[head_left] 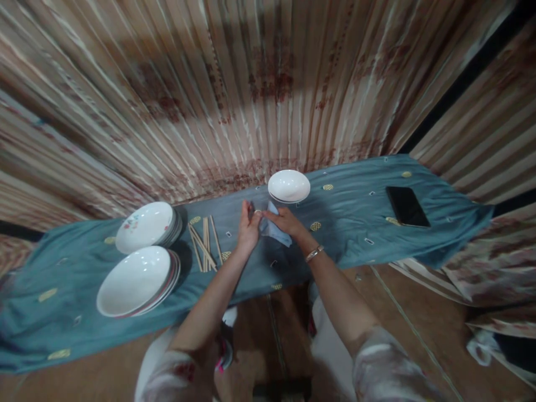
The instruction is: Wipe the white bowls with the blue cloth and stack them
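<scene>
Over the middle of the table, my left hand [248, 226] is closed and meets my right hand at the fingertips. A small whitish round end [257, 213] shows between the two hands; the rest of it is hidden, and its kind cannot be made out. My right hand [288, 220] grips a crumpled light blue cloth [280, 234], which hangs below its fingers and wraps toward the left hand. Just beyond the hands stand white bowls [288, 184], one nested in another. Several wooden chopsticks [206, 244] lie loosely to the left of my left hand.
At the left stand a stack of floral plates [146, 226] and, nearer me, a stack of large white bowls [134, 282]. A black phone [407, 206] lies at the right. A green patterned cloth [347, 218] covers the table. Pleated curtains [268, 100] hang close behind it.
</scene>
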`<state>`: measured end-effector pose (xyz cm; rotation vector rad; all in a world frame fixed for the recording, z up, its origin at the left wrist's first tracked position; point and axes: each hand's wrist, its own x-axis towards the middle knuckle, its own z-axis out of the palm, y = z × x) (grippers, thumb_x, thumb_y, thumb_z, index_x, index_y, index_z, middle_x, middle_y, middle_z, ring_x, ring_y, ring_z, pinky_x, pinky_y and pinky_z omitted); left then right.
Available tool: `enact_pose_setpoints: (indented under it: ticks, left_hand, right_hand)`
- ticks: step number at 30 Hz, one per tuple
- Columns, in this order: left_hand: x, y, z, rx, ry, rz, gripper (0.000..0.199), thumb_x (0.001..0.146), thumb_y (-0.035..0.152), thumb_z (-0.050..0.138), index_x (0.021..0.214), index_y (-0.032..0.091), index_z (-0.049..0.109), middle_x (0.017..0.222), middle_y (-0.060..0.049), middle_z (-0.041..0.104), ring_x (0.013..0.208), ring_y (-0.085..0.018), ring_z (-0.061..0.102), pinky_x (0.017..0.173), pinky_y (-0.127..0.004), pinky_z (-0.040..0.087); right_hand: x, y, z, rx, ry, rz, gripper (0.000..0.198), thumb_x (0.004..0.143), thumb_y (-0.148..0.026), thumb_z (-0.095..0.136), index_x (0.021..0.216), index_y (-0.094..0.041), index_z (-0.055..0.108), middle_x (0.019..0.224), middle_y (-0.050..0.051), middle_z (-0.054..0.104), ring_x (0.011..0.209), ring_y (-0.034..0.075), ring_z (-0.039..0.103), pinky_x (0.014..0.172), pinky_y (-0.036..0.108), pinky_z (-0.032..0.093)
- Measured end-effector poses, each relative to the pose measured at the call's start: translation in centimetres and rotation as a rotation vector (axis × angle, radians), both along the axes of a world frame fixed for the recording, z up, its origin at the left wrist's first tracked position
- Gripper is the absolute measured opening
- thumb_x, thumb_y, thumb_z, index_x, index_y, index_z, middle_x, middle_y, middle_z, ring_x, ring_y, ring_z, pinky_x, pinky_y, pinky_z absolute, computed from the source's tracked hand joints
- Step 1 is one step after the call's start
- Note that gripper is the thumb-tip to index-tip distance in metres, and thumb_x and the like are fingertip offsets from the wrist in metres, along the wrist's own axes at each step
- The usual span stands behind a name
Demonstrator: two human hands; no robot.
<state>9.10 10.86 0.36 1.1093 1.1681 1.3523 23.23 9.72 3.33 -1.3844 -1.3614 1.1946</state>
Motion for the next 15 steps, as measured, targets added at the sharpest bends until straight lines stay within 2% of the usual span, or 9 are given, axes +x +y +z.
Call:
enact_pose_setpoints:
  ticks: [3,7,10,12,15]
  left_hand:
    - [-3.3,-3.8,0.7,0.054,0.039,-0.001,0.075,0.082,0.044,0.076,0.150,0.029,0.047,0.160,-0.012,0.045,0.148,-0.025,0.043,0.123,-0.040,0.032]
    - [-8.0,-8.7,2.3,0.125,0.158,0.016,0.077,0.085,0.055,0.071,0.153,0.030,0.045,0.164,-0.011,0.040,0.153,-0.029,0.035,0.123,-0.044,0.032]
    - [-11.7,-12.0,4.1,0.182,0.280,0.104,0.071,0.088,0.054,0.067,0.151,0.030,0.048,0.164,-0.010,0.041,0.154,-0.029,0.032,0.125,-0.044,0.030]
    - [-14.3,-13.9,5.2,0.229,0.359,0.176,0.069,0.090,0.051,0.066,0.152,0.029,0.046,0.165,-0.010,0.038,0.154,-0.028,0.032,0.125,-0.044,0.028]
    - [-18.6,-15.7,6.1,0.297,0.477,0.352,0.073,0.089,0.050,0.067,0.154,0.028,0.044,0.167,-0.010,0.034,0.155,-0.028,0.030,0.127,-0.043,0.025]
  right_hand:
    - [-3.1,-0.5,-0.4,-0.103,0.125,0.083,0.033,0.076,-0.040,0.071,0.056,-0.018,0.058,0.049,-0.007,0.048,0.047,0.007,0.041,0.049,0.020,0.032]
    - [-7.6,-1.4,-1.4,-0.135,0.173,0.160,0.021,0.075,-0.032,0.069,0.061,-0.016,0.065,0.050,-0.006,0.052,0.047,0.007,0.043,0.049,0.020,0.034]
    - [-11.1,-2.3,-2.3,-0.135,0.226,0.221,0.015,0.075,-0.027,0.069,0.081,-0.016,0.075,0.063,-0.004,0.064,0.054,0.009,0.053,0.056,0.020,0.042]
    - [-13.2,-3.2,-2.8,-0.113,0.337,0.302,0.027,0.075,-0.024,0.070,0.100,-0.017,0.077,0.067,-0.004,0.064,0.056,0.008,0.053,0.057,0.019,0.043]
    - [-15.9,-4.7,-3.3,-0.086,0.396,0.429,0.049,0.077,-0.024,0.072,0.126,-0.024,0.070,0.076,-0.005,0.068,0.061,0.009,0.056,0.060,0.021,0.047]
